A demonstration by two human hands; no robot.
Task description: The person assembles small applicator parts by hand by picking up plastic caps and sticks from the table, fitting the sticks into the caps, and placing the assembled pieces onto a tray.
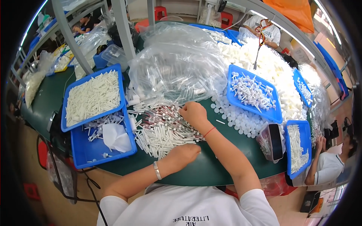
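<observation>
likely picking white tubes with right hand, near curled left hand; cannot tell either grip; next, perhaps separate 1.

Sticks lie before a bag, between stacked trays and discs.

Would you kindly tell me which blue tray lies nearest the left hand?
The lower left tray, partly beneath another tray and holding a white sheet; the other trays lie farther from the left hand.
</observation>
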